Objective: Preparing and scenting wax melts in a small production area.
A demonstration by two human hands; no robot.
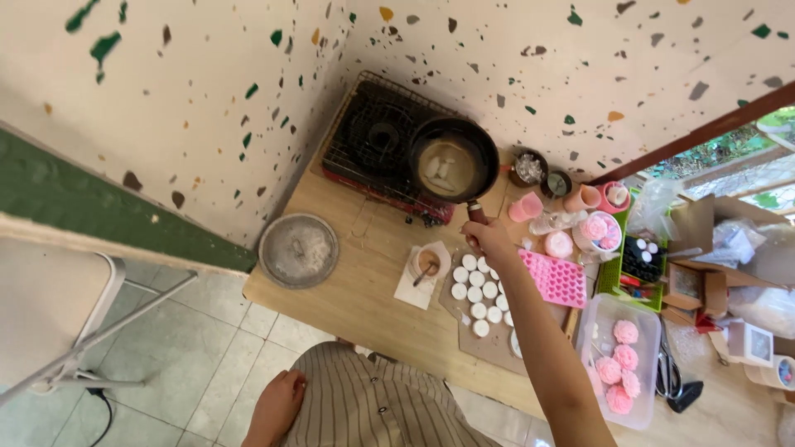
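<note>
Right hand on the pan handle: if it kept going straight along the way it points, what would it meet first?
The right hand points up the handle toward the dark pan on the stove. It would probably meet the pan's near rim first; past that comes the speckled wall. Depth is hard to judge from overhead.

Dark, matt metal pan (453,165) with a reddish-brown handle (476,213), gripped by the bare right hand (489,240); it sits on a black wire-grid stove (373,141) of dull, sooty metal. Table (356,290) of pale wood, smooth and satin. Round lid (299,249) of grey, scuffed metal with a faint sheen. Pink mould (553,279) of soft, matt, silicone-like material. Clear glossy plastic box (617,364) holding matt, waxy-looking pink flowers (623,360). Brown matt cardboard sheet (489,343) under small smooth white discs (475,293). Left hand (277,406) rests on striped woven cloth (373,401). Wall (207,83) of speckled, smooth terrazzo.
</note>
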